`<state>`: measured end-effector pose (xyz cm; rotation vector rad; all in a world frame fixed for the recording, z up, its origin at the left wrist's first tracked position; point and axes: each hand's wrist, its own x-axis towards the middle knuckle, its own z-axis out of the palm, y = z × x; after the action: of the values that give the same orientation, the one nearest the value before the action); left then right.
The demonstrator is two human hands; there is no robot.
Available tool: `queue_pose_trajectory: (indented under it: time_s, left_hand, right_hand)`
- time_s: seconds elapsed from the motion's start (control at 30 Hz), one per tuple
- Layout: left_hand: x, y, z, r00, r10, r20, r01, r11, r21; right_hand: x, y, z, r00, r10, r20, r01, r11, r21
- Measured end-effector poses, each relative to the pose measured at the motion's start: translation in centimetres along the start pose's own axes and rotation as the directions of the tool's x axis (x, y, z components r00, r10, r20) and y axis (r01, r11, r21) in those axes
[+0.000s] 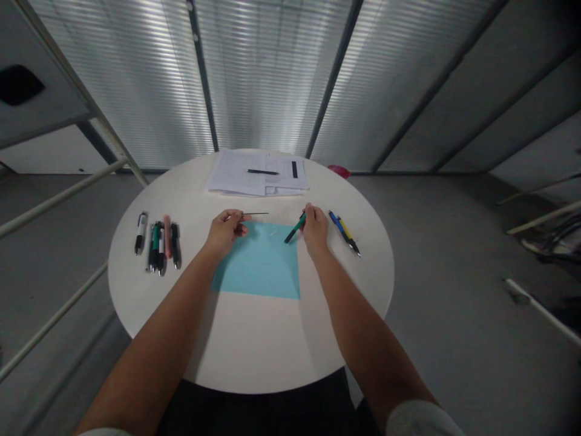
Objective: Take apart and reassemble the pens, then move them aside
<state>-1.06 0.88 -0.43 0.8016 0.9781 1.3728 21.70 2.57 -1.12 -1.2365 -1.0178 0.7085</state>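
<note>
On a round white bench (pixel 261 357), reading left to right: a white-and-black click pen (pixel 141 233) is lying alone near the left rim, just beside a tight bundle of black, green-and-white and pink pens (pixel 161 245). Further right, the left hand (pixel 226 233) is hovering at the top edge of a flat light-blue square sheet (pixel 263 266), its grip closed, pinching a thin black rod (pixel 254 213) that is pointing right, level above the sheet. The right hand (pixel 314 229) is clenching its grip around a slim green-and-black pen (pixel 295 229), which is slanting down-left across the sheet's upper right corner. Rod and pen are staying apart. Just right of that hand, a blue pen and a yellow pen (pixel 344 232) are lying side by side. Behind all this, a stack of white printed papers (pixel 236 172) is carrying a black pen (pixel 262 172).
</note>
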Motion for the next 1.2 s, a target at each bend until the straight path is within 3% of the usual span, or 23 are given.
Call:
queue_pose_trajectory:
  time_s: [0.27, 0.53, 0.63, 0.77, 0.87, 0.97, 1.07, 1.2]
  left_hand:
    - [0.2, -0.3, -0.2, 1.000, 0.013, 0.012, -0.013, 1.000, 0.010]
    - [0.2, -0.3, -0.3, 1.000, 0.010, 0.019, -0.010, 0.999, 0.034]
    - [0.2, -0.3, -0.2, 1.000, 0.011, 0.023, -0.012, 0.999, 0.036]
    - [0.3, -0.3, -0.1, 1.000, 0.004, 0.013, -0.004, 0.999, 0.050]
    - [0.3, -0.3, -0.1, 1.000, 0.001, 0.019, -0.002, 0.998, 0.061]
    - [0.2, -0.2, -0.1, 1.000, 0.001, 0.017, -0.002, 0.997, 0.074]
    - [0.1, -0.2, 0.0, 1.000, 0.005, 0.019, -0.006, 0.996, 0.089]
    - [0.1, -0.3, 0.0, 0.999, 0.027, 0.024, -0.030, 0.991, 0.130]
  right_hand:
    - [-0.6, 0.1, 0.0, 0.984, -0.133, 0.119, 0.154, 0.968, -0.195]
    - [-1.1, 0.5, 0.1, 0.973, -0.094, 0.212, 0.187, 0.856, -0.483]
    - [-1.7, -0.2, 0.2, 0.962, -0.062, 0.266, 0.214, 0.779, -0.590]
    - [-2.1, -0.8, 0.0, 0.942, -0.063, 0.330, 0.301, 0.597, -0.744]
    - [-2.0, -0.6, -0.1, 0.926, -0.072, 0.370, 0.347, 0.542, -0.765]
    - [-1.7, -0.3, -0.1, 0.922, -0.124, 0.368, 0.367, 0.588, -0.721]
    - [-1.7, -0.2, 0.0, 0.904, -0.188, 0.384, 0.397, 0.702, -0.591]
    - [-1.9, -0.2, 0.2, 0.858, -0.178, 0.481, 0.388, 0.839, -0.382]
